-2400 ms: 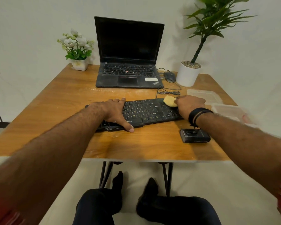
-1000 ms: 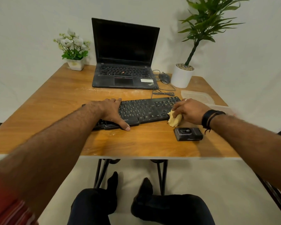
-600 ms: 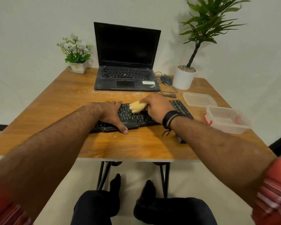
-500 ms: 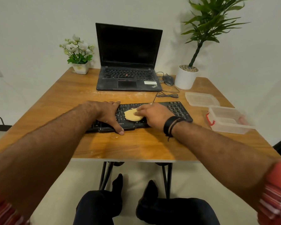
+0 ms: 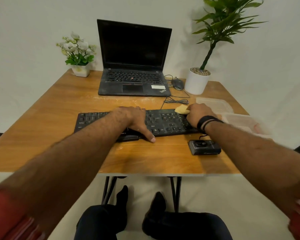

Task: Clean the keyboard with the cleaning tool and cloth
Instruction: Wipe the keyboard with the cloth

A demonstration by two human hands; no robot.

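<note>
A black keyboard lies across the middle of the wooden table. My left hand rests flat on its middle part, fingers reaching its far edge and the thumb down on the table in front. My right hand is over the keyboard's right end and holds a yellow lump of cleaning putty against the far right corner of the keys. A small black device sits on the table in front of the keyboard's right end.
An open black laptop stands behind the keyboard, with a mouse and coiled cable beside it. A flower pot is at the back left, a potted plant at the back right. Clear plastic containers lie at the right edge.
My right hand has carried the yellow putty from the middle of the keyboard to its far right corner. My left hand has stayed on the keyboard.
</note>
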